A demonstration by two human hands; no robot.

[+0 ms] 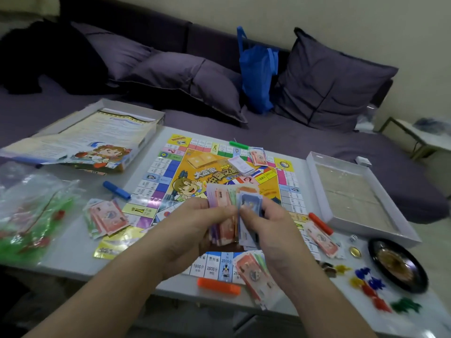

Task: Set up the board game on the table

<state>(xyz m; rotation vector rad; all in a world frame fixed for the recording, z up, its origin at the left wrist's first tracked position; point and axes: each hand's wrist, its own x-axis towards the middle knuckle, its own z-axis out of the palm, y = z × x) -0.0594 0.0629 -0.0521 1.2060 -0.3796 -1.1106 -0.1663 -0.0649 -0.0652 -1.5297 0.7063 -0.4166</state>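
While the fan of play money (231, 201) is held over the near middle of the board (170, 172), both hands are busy with it: the left hand (195, 223) curls round the bulk of the notes, and the right hand (266, 220) pinches a blue note at the fan's right edge.

Step, as judged: dealing notes into piles. Peel one note at a time with the thumb, keeping the rest clamped so none slide.

Orientation: notes stand roughly on end, long axis running away from the person, spread left to right.

Piles laid: left pile (107, 218), near pile (253, 272), right pile (322, 237), far pile (257, 154).

Around the board, all on the table (73, 252): card stack (241, 164); box lid (83, 142) far left; box tray (353, 196) right; dice (353, 238); coloured tokens (368, 286); plastic bag (31, 211).
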